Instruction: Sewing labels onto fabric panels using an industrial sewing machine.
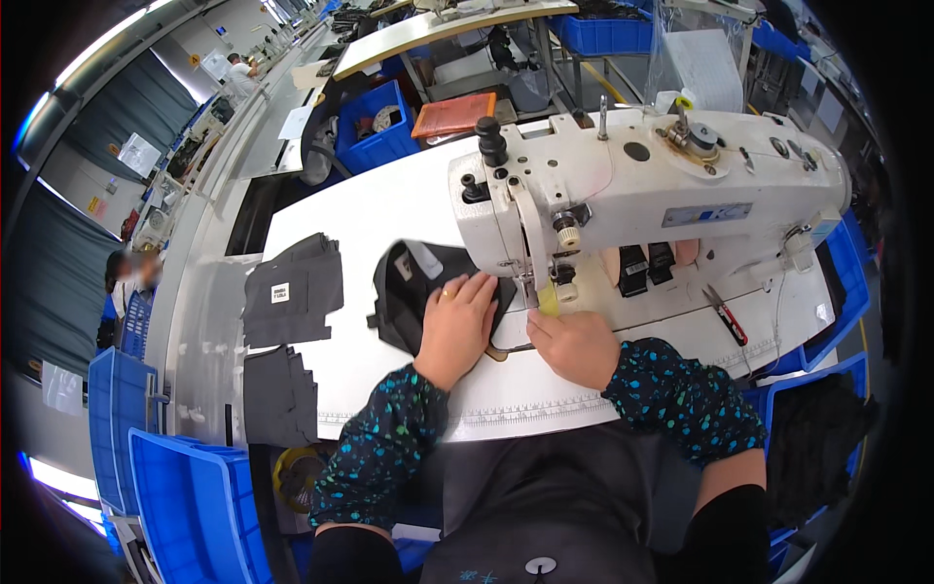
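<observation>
My left hand [455, 326] lies on a dark fabric piece [404, 282] left of the needle, fingers extended over it. My right hand [569, 346] has its fingers curled just right of the presser foot [528, 292]; whatever is in them is hidden. The white sewing machine [632, 195] stands over the white table [360, 409]. Yellow material [549, 300] shows beside the foot. Two stacks of dark cut pieces [292, 311] [277, 394] lie at the left, one with a white label. Red-handled scissors [728, 319] and small black items [634, 271] lie to the right.
Blue bins stand at left [180, 496], behind the table [365, 127] and at right [808, 399], the last with dark fabric. An orange tray [452, 117] sits behind. A co-worker [126, 282] is at the left edge; another person [238, 76] is farther back.
</observation>
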Demonstrator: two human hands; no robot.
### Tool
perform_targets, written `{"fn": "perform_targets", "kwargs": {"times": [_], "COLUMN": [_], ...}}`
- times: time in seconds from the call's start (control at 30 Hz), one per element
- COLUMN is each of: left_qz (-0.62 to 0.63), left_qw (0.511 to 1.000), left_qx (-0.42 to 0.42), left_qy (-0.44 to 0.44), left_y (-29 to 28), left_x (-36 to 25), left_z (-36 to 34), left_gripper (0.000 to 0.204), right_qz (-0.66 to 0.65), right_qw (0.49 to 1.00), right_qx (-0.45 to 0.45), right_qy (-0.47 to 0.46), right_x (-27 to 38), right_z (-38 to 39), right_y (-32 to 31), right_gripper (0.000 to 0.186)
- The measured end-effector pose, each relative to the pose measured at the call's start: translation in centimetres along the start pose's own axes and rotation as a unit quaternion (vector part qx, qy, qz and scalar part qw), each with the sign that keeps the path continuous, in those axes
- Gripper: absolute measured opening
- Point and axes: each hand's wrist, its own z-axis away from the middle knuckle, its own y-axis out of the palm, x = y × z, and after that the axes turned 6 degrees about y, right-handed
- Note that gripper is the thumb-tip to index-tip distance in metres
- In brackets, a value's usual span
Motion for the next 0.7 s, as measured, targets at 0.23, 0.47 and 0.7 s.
{"fn": "perform_targets", "kwargs": {"times": [0.23, 0.47, 0.7], "left_qz": [0.11, 0.275, 0.104], "left_qw": [0.977, 0.918, 0.99], "left_qx": [-0.184, -0.024, 0.051], "left_qy": [0.001, -0.284, -0.082], "left_y": [-5.4, -6.6, -4.1], "left_x": [-5.2, 0.3, 0.4], "left_z": [10.1, 16.4, 16.5], "left_gripper": [0.029, 0.019, 0.032], "right_qz": [-0.214, -0.2, -0.205], "right_qw": [0.971, 0.977, 0.975], "right_qx": [-0.098, -0.013, -0.046], "right_qy": [0.042, 0.07, 0.066], "right_x": [5.6, 8.9, 9.3], "right_z": [1.7, 1.4, 2.9], "right_y": [-1.5, 0.1, 0.4], "right_gripper": [0.027, 0.032, 0.024]}}
